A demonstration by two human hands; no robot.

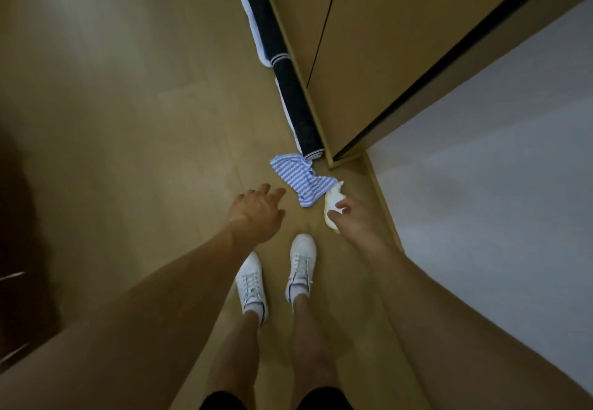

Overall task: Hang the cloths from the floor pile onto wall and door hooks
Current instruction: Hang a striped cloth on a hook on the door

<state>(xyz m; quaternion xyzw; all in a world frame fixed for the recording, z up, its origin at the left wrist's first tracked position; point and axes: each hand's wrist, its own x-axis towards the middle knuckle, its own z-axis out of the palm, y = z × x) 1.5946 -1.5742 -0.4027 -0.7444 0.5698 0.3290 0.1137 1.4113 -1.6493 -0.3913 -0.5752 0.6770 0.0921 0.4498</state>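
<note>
A blue-and-white striped cloth (300,178) lies crumpled on the wooden floor just ahead of my feet. Beside it on the right is a white cloth with a yellowish edge (332,205). My right hand (349,213) reaches down and pinches this white cloth between thumb and fingers. My left hand (258,213) hovers a little left of the striped cloth with its fingers spread, touching nothing. No hooks are in view.
A long dark rolled mat (282,66) lies along the base of a wooden cabinet (369,40), with pale blue fabric (253,24) beneath it. A white wall (497,169) rises at right. My white sneakers (276,281) stand on the wooden floor (128,152).
</note>
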